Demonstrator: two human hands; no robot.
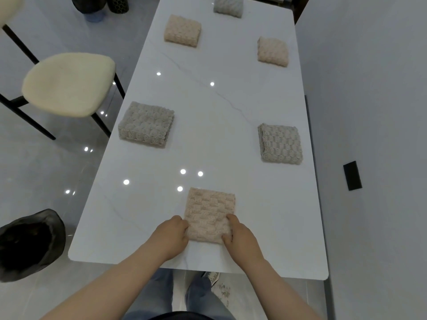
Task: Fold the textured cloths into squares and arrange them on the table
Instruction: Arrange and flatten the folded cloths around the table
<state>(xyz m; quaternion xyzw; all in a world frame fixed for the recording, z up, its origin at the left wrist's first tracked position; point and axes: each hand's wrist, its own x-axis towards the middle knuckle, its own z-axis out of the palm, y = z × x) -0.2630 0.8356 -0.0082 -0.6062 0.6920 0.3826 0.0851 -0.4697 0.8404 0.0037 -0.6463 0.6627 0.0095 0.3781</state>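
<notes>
Both hands pinch the near end of the pink cloth [210, 211]. The left hand [172, 234] curls round its near left corner and the right hand [240, 236] round its near right corner, thumbs on top. The cloth lies folded into a thick square at the near end of the surface [208, 144], roughly on the centre line and close to the front edge. The likeliest trouble is the fold itself: the pile looks bulky and springy, so an uneven release could let the upper layers open or slide askew. A tug toward the body could also drag the square over the near edge. A crooked push forward would set it out of line with the left grey cloth [146, 123], the right grey cloth [280, 143], the far left pink cloth [182, 30] and the far right pink cloth [272, 51]. The fingertips are hidden under the cloth, so how many layers they hold cannot be told. The far grey cloth [228, 5] is cut off by the top of the view. The dark object [30, 243] on the floor to the left is too shadowed to identify.
</notes>
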